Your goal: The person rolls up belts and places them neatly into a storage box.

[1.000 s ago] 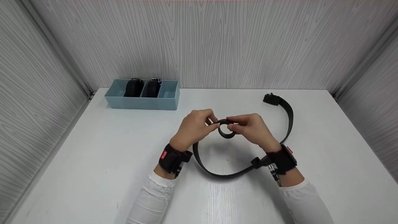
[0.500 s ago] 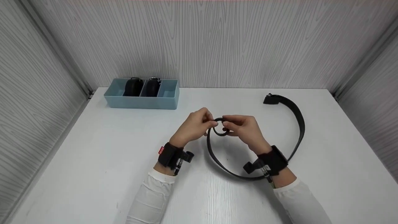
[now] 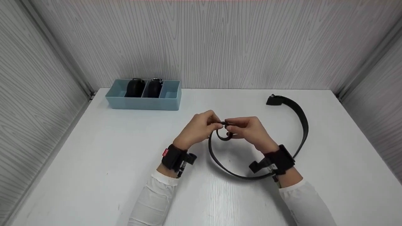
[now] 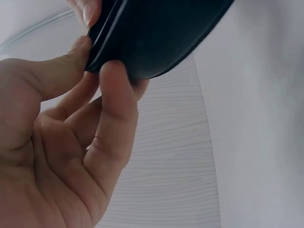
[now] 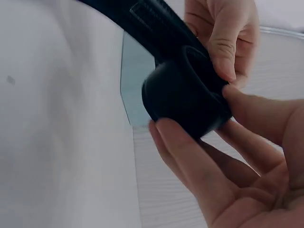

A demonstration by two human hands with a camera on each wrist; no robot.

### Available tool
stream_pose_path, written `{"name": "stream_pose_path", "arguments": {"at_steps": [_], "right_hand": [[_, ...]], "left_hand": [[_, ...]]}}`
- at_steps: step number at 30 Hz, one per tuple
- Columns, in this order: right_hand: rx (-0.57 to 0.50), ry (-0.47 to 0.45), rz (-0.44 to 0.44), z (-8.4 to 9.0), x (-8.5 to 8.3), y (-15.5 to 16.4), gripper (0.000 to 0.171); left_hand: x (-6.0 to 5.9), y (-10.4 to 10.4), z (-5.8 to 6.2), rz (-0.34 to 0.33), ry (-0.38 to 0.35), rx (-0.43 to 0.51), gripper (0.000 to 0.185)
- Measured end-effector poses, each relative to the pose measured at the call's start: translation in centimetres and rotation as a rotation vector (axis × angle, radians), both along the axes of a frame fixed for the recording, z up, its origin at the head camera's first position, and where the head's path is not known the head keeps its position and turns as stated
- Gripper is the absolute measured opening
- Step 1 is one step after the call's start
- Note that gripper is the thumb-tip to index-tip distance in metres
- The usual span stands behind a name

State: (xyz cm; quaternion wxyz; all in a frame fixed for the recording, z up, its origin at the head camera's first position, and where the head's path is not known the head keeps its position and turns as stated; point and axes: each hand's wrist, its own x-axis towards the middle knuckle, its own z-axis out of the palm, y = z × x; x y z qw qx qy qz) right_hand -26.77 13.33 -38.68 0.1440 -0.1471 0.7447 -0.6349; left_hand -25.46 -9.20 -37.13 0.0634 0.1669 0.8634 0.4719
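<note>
Both hands meet over the middle of the white desk (image 3: 94, 163), each pinching the coiled end of a black belt (image 3: 300, 125). The left hand (image 3: 201, 128) has its thumb and fingers curled round the rolled part from the left; the left wrist view shows the thumb on one face of the strap and a fingertip on its edge. The right hand (image 3: 249, 130) pinches the same small coil (image 3: 223, 134) from the right, and in the right wrist view its fingers (image 5: 190, 156) wrap under the tight black roll while the thumb presses on its side. So the grip of each hand is closed on the belt, fingertips almost touching one another above the roll. From the coil the rest of the belt runs down toward the person, sweeps in a wide loop that lies on the desk, passes under the right wrist and curves up the right side to the buckle (image 3: 274, 99), which rests near the far right part of the desk, well apart from the hands. At the far left of the desk, against the wall, stands a light blue tray (image 3: 143, 103) with compartments; two of them hold dark rolled belts (image 3: 135, 88), side by side. Black wrist straps and white sleeves cover the forearms.
</note>
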Motion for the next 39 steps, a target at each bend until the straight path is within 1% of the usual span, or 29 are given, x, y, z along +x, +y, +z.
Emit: {"name": "stream_pose_path", "arguments": {"at_steps": [4,7,10,13,15,18,20,22,23,28,31,33,36,38,39], "right_hand": [[-0.106,-0.015,-0.119,0.03,-0.03,-0.12,0.041],[-0.142,-0.014,-0.160,0.12,0.01,-0.26,0.041],[-0.143,-0.013,-0.148,0.24,0.06,-0.42,0.040],[-0.143,-0.011,-0.114,0.26,0.01,-0.43,0.040],[-0.106,0.008,-0.076,0.25,-0.06,-0.30,0.039],[-0.015,0.059,0.000,0.20,-0.13,-0.02,0.036],[0.032,0.085,0.033,0.11,-0.16,0.15,0.034],[0.029,0.082,0.030,0.00,-0.14,0.19,0.033],[0.011,0.071,0.016,-0.06,-0.12,0.18,0.033],[-0.120,-0.001,-0.112,-0.32,0.09,-0.34,0.035],[-0.172,-0.020,-0.154,-0.37,0.22,-0.64,0.035],[-0.190,-0.021,-0.156,-0.37,0.24,-0.71,0.035],[-0.191,-0.016,-0.130,-0.40,0.12,-0.59,0.037],[-0.167,-0.005,-0.099,-0.32,0.07,-0.42,0.038],[-0.138,0.009,-0.078,-0.27,0.05,-0.29,0.039]], "left_hand": [[-0.16,0.06,-0.16,0.060,-0.048,0.093,0.018],[-0.20,0.00,-0.17,0.068,-0.045,0.132,0.018],[-0.19,-0.19,-0.06,0.058,-0.004,0.118,0.016],[-0.16,-0.47,0.14,0.043,0.039,0.083,0.014],[-0.08,-0.65,0.29,0.025,0.054,0.050,0.013],[0.05,-0.76,0.42,-0.027,0.061,-0.017,0.011],[0.11,-0.69,0.38,-0.050,0.060,-0.058,0.011],[0.11,-0.55,0.22,-0.049,0.046,-0.066,0.012],[0.09,-0.44,0.11,-0.035,0.037,-0.057,0.013],[0.03,-0.10,-0.44,0.052,-0.029,0.069,0.018],[0.01,-0.08,-0.48,0.069,-0.024,0.095,0.018],[-0.04,-0.15,-0.40,0.065,-0.001,0.084,0.018],[-0.01,-0.31,-0.08,0.052,0.037,0.053,0.017],[0.08,-0.44,0.14,0.038,0.052,0.025,0.016],[0.15,-0.49,0.27,0.028,0.055,0.008,0.016]]}}
